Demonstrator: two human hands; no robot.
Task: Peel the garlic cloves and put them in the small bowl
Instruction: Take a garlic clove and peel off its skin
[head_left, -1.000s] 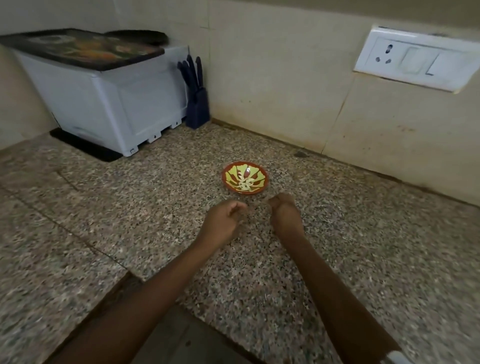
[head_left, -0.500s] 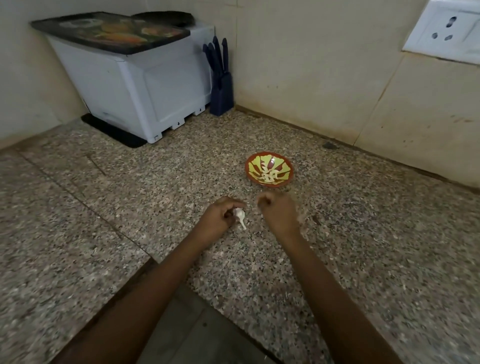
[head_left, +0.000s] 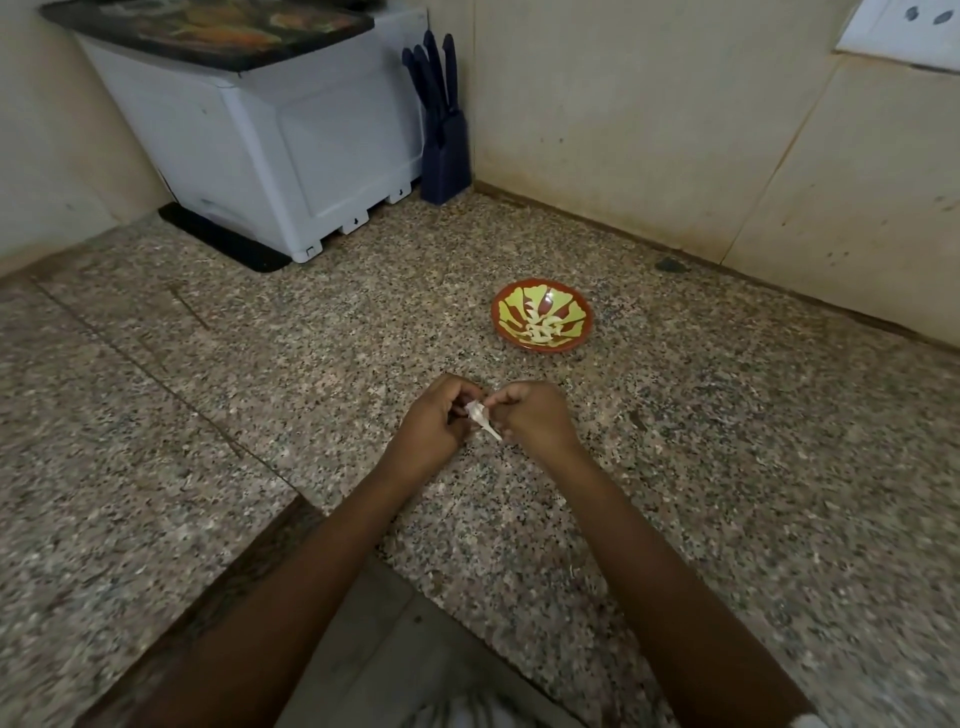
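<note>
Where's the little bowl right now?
In the head view, the small bowl sits on the granite counter, just beyond the right hand, between it and the back wall.

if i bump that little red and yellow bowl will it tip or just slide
Likely slides rather than tips: the small bowl looks shallow and wide, sitting flat on the smooth granite counter. Probably light too, holding only a few peeled garlic cloves, so a nudge could shift it.

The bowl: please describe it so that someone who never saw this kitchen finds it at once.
On the granite counter, look right of the white box and the knife block, near the back wall. The bowl stands alone there. It is small and round, red-rimmed, yellow-green inside.
</note>
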